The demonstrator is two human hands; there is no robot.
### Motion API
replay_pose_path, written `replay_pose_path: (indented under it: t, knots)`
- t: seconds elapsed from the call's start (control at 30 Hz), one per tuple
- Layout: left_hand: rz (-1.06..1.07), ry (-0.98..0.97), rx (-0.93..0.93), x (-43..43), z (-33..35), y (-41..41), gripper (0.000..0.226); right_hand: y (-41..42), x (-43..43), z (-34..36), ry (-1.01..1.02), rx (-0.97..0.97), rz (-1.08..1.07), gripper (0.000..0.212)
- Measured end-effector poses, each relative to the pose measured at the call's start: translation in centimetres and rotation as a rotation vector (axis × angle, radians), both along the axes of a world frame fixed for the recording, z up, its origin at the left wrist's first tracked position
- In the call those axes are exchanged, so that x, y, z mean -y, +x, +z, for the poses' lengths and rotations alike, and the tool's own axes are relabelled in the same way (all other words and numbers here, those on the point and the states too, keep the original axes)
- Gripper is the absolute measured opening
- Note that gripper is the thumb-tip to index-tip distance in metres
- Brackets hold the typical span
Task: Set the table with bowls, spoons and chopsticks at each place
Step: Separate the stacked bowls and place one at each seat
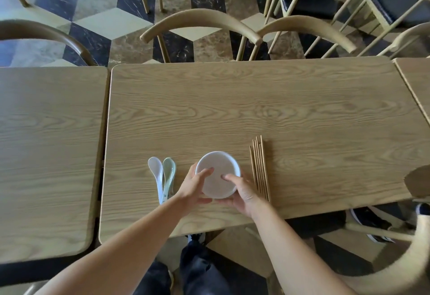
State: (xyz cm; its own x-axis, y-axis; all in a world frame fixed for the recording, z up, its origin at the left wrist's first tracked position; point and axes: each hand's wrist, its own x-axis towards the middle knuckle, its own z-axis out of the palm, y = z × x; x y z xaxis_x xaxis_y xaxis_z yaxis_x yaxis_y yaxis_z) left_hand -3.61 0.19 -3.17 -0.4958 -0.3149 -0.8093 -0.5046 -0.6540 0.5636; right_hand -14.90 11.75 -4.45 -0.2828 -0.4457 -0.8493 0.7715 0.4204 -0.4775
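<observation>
Wooden table [256, 99], chequered marble floor [104, 15]

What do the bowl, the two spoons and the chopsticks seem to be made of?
Bowl: white, smooth, with a soft sheen, so likely glazed ceramic, though melamine is possible.
White spoon and pale green spoon: glossy and thick-walled, likely the same ceramic or melamine.
Chopsticks: matt, light brown, thin sticks, likely wood or bamboo; the grain is too small to tell.
</observation>
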Motion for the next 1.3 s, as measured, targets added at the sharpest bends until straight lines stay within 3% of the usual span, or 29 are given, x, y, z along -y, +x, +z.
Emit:
replay_pose_path:
  t: [0.2,0.43,0.53,0.7,0.93,1.03,1.1,1.2,1.3]
  knots:
    - [0.079,0.050,-0.051,-0.3,-0.2,0.0,0.043,0.5,0.4,-0.2,0.016,-0.031,-0.066,0.071]
    - [0.111,0.029,-0.083,-0.9,1.7,1.1,0.057,1.7,0.4,1.9,0.002,-0.080,-0.017,0.063]
    - [0.137,-0.010,-0.106,-0.6,3.3,2.2,0.047,2.5,1.0,3.8,-0.024,-0.134,0.011,0.048]
    - [0.203,-0.079,-0.185,1.2,6.7,6.0,0.033,5.3,3.5,7.3,-0.043,-0.208,0.120,0.052]
    - [0.381,-0.138,-0.155,4.5,9.4,17.2,0.038,15.1,9.2,10.1,-0.107,-0.260,0.316,0.046]
    - [0.494,-0.150,-0.178,5.1,10.2,24.2,0.028,21.6,11.4,10.7,-0.128,-0.252,0.423,0.036]
    - [0.538,-0.151,-0.190,5.3,10.9,29.1,0.026,26.3,12.6,11.2,-0.098,-0.232,0.491,0.041]
    - [0.593,-0.138,-0.138,5.5,12.0,35.9,0.041,32.7,13.8,11.5,-0.116,-0.170,0.547,0.046]
    - [0.630,-0.087,-0.203,5.6,13.0,41.3,0.047,37.7,14.7,12.0,-0.160,-0.123,0.606,0.047]
